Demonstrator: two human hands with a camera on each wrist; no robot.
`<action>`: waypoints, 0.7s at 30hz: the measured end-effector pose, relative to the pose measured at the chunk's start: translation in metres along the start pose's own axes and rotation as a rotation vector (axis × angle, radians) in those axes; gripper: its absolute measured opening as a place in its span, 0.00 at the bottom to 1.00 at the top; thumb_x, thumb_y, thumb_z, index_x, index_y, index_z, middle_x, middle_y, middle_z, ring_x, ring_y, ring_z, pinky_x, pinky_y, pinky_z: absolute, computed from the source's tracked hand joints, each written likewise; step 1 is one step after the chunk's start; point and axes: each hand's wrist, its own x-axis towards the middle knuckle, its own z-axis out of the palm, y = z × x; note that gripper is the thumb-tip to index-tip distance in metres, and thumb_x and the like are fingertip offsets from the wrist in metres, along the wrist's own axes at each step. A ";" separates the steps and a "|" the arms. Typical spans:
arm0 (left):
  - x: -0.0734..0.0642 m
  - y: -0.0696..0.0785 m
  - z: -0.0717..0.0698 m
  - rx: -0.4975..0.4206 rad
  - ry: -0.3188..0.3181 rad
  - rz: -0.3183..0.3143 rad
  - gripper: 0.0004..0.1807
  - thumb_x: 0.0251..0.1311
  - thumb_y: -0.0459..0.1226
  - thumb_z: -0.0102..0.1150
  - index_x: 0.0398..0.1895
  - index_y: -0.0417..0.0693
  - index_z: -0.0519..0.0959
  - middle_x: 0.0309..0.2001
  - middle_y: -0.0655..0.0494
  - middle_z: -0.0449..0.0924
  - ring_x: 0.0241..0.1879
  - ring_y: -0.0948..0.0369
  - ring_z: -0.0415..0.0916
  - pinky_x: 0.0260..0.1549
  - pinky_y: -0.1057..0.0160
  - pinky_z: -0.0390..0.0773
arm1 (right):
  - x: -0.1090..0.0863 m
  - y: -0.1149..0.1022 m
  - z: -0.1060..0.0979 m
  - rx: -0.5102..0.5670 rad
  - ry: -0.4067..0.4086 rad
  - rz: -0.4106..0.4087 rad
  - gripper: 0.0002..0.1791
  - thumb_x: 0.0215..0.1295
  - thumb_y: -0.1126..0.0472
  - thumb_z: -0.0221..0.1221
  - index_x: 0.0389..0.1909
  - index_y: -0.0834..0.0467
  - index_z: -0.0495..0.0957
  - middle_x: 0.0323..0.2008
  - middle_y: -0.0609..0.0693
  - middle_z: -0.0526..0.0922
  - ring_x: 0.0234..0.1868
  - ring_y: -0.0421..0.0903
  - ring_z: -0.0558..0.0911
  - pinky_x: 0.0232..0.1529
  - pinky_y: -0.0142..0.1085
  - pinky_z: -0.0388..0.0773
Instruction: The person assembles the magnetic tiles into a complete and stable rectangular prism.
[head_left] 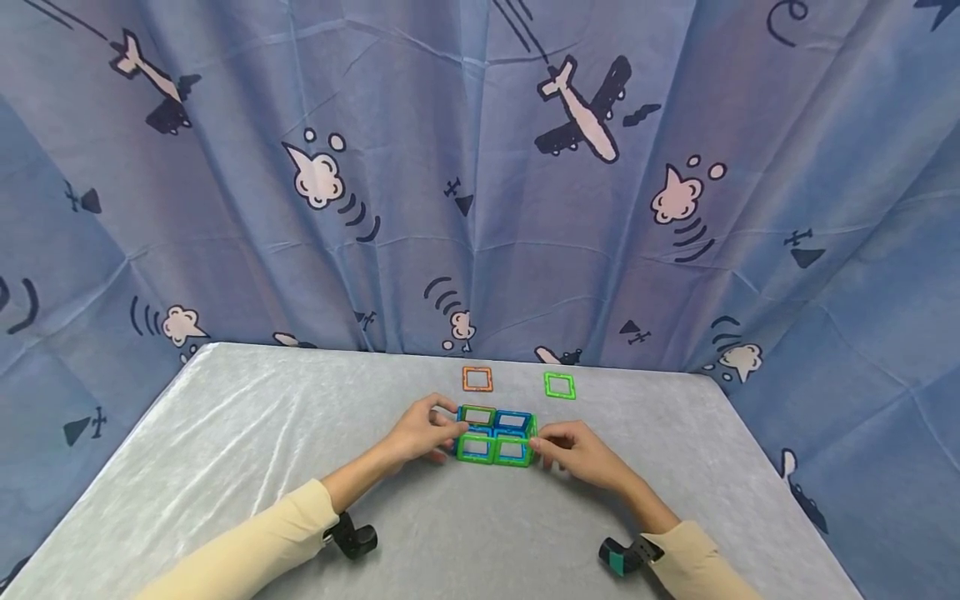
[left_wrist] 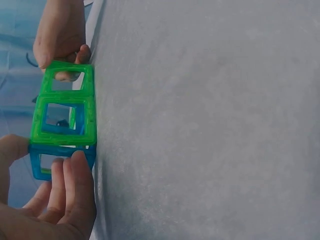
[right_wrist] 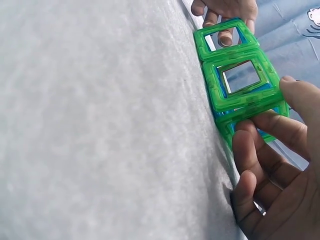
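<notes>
Square magnetic tiles, green and blue, form a low open-framed box on the table, two squares wide at the front. My left hand holds its left end, with the thumb at the top edge and the fingers against a blue side tile. At the right end, my right hand pinches the corner, its thumb on the upper edge of a green front tile and its index finger at the green side tile. Blue tiles show through the frames, and an orange-green one lies at the back left.
Behind the box lie a loose orange square tile and a loose green square tile, both flat. A pale cloth covers the table. A blue patterned curtain hangs along the table's back edge.
</notes>
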 end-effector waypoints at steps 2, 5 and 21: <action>0.000 -0.001 0.000 -0.006 0.002 0.002 0.22 0.66 0.38 0.68 0.56 0.35 0.72 0.37 0.47 0.84 0.32 0.54 0.82 0.26 0.54 0.84 | 0.001 0.001 0.000 -0.004 0.001 0.006 0.11 0.78 0.60 0.56 0.36 0.58 0.84 0.26 0.56 0.82 0.26 0.57 0.78 0.23 0.36 0.75; -0.001 -0.002 -0.001 -0.014 0.003 -0.002 0.22 0.66 0.38 0.67 0.56 0.35 0.72 0.36 0.47 0.84 0.32 0.53 0.82 0.26 0.54 0.84 | 0.003 0.004 -0.001 -0.009 -0.004 0.002 0.11 0.78 0.60 0.56 0.36 0.57 0.84 0.26 0.56 0.82 0.26 0.56 0.78 0.24 0.38 0.77; -0.001 -0.005 -0.007 -0.024 -0.041 0.038 0.25 0.68 0.40 0.66 0.60 0.34 0.71 0.42 0.45 0.85 0.37 0.50 0.84 0.30 0.52 0.84 | -0.002 0.020 -0.051 -0.070 0.081 0.067 0.17 0.72 0.60 0.63 0.54 0.66 0.82 0.45 0.62 0.84 0.35 0.58 0.83 0.29 0.43 0.80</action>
